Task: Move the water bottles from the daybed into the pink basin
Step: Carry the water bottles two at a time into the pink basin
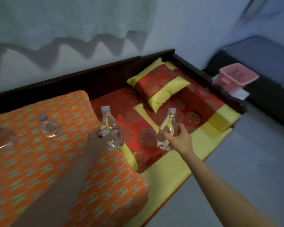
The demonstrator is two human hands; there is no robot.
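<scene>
My left hand is shut on a clear water bottle with a pale cap, held upright above the daybed's front part. My right hand grips a second clear bottle, also upright, over the red cushion. Two more bottles rest on the orange patterned mattress: one standing left of my left hand, another lying at the far left edge, partly cut off. The pink basin sits on the floor beyond the daybed's far end, at the upper right, well away from both hands.
The dark wooden daybed frame runs along a grey wall. A red and yellow pillow lies on the red cushion. A dark low piece of furniture stands behind the basin. Grey floor stretches to the right.
</scene>
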